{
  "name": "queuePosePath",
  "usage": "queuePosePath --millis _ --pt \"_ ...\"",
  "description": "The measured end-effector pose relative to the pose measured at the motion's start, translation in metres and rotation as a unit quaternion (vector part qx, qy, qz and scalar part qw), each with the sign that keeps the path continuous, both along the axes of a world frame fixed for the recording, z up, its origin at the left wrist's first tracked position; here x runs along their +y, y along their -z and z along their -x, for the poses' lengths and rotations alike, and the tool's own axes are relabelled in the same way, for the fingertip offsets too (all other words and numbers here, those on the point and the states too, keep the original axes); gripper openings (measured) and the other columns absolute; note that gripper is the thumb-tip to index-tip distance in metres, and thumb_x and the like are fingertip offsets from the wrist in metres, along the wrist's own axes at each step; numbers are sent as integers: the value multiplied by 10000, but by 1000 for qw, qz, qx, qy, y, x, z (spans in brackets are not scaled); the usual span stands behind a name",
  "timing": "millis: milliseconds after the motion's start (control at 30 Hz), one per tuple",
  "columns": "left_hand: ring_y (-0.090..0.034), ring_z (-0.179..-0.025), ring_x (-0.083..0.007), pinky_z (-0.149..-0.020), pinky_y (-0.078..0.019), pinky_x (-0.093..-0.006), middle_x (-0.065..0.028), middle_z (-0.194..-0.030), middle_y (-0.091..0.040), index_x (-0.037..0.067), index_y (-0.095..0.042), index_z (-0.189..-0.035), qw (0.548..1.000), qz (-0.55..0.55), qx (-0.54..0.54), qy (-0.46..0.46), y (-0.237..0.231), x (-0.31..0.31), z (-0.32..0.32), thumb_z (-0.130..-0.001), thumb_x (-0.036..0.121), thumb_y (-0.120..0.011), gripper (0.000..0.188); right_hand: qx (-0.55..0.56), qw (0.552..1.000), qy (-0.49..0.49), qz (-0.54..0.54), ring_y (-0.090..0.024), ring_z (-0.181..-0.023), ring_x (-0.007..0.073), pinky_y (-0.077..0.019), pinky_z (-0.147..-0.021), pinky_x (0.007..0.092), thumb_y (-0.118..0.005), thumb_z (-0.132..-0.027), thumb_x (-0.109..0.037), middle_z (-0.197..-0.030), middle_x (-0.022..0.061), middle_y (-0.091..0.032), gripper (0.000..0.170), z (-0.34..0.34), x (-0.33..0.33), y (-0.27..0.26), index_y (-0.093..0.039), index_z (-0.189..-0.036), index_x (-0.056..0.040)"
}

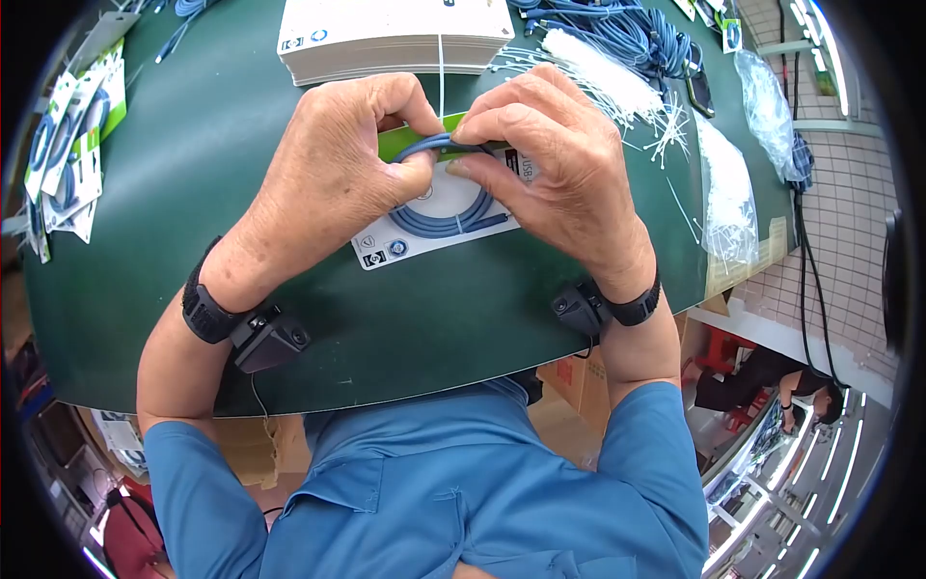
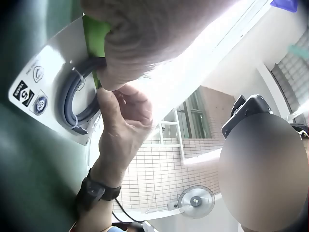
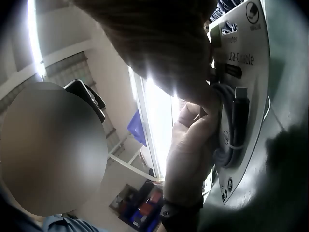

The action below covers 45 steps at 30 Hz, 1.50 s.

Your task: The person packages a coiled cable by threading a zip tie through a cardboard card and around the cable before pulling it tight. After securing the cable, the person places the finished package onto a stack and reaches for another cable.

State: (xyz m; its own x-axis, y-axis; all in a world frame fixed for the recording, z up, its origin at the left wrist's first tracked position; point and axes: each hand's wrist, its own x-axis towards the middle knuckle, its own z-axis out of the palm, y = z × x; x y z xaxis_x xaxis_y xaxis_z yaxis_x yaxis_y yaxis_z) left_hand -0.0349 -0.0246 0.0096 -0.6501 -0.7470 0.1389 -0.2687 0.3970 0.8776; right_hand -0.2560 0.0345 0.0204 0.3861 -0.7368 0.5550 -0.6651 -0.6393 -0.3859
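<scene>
A coiled blue-grey USB cable (image 1: 424,226) lies against a white and green printed card (image 1: 371,241), tilted over the green table. My left hand (image 1: 338,145) pinches the coil's upper edge between thumb and forefinger. Close beside it, my right hand (image 1: 569,164) pinches the same top stretch of cable, fingertips nearly meeting the left ones. A thin white cable tie (image 1: 442,82) sticks up between the hands; its lower end is hidden at the fingers. More white ties bind the coil (image 2: 67,104) in the left wrist view. The right wrist view shows the cable's plug (image 3: 240,113) on the card.
Beyond the hands stands a stack of white cards (image 1: 386,53). Loose white cable ties (image 1: 617,82) and a heap of blue cables (image 1: 627,34) lie at the back right. Carded cables (image 1: 72,154) are piled at left. A bag of ties (image 1: 728,198) lies by the right edge.
</scene>
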Motion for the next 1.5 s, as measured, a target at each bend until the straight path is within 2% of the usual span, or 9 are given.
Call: queuePosePath --millis 667,733,1067,1167,1200,1300,1333,1433,1500 --pt "-611 -832 -77 -844 -547 -266 -23 -840 -645 -29 -641 -877 998 -65 0 24 11 13 14 -791 -63 -693 106 -26 987 71 -140 -713 -777 228 -564 -693 314 -770 -932 -111 -899 98 -719 139 1 8 1 -727 -1010 -5" --pt "-538 -704 -107 -693 -506 -293 -71 -734 -606 -42 -640 -842 996 -75 39 8 16 14 15 -744 -13 -701 119 -16 991 71 -108 -713 -764 225 -573 -694 313 -772 -924 -88 -891 95 -715 125 1 8 5 -734 -1013 -8" --pt "-562 -737 -95 -722 -517 -279 -47 -761 -627 -44 -648 -839 994 -92 61 17 22 21 20 -737 -38 -685 108 18 995 96 -1 -699 -745 306 -552 -657 415 -722 -941 -130 -848 108 -693 120 -12 6 8 -669 -1025 -64" --pt "-571 -744 -96 -737 -522 -272 -51 -767 -635 -46 -651 -843 994 -96 58 17 21 22 20 -735 -40 -680 112 370 922 108 -44 -690 -694 297 -541 -599 337 -686 -957 -28 -858 113 -653 84 -25 5 -22 -606 -972 -49" --pt "-575 -747 -97 -744 -524 -272 -54 -770 -641 -46 -654 -845 993 -101 52 19 20 22 19 -734 -41 -678 114 372 921 106 -45 -690 -694 297 -541 -599 337 -686 -957 -28 -858 113 -653 84 -21 2 -15 -606 -972 -49" --pt "-581 -753 -99 -759 -528 -271 -59 -776 -651 -46 -659 -849 993 -111 42 21 20 21 19 -731 -42 -673 119 99 956 -5 278 -669 -685 333 -517 -571 399 -701 -900 -6 -811 140 -581 154 0 -15 14 -558 -935 -51" --pt "-581 -752 -100 -761 -528 -272 -60 -775 -652 -46 -660 -850 992 -110 49 22 21 22 20 -730 -42 -672 120 100 956 -7 277 -669 -685 333 -517 -571 399 -701 -900 -6 -811 140 -581 154 0 -12 12 -558 -935 -51" --pt "-581 -750 -104 -766 -529 -276 -63 -774 -655 -46 -662 -852 992 -108 63 23 23 22 20 -728 -41 -670 124 116 988 101 -34 -666 -684 337 -524 -569 407 -695 -912 -8 -825 132 -591 141 -13 8 -8 -566 -951 -50" --pt "-585 -753 -106 -771 -532 -282 -64 -775 -657 -45 -662 -857 992 -102 68 27 24 22 20 -730 -40 -667 127 78 993 89 -20 -668 -687 338 -524 -569 408 -697 -913 -12 -825 132 -593 143 -11 8 -4 -565 -952 -49"
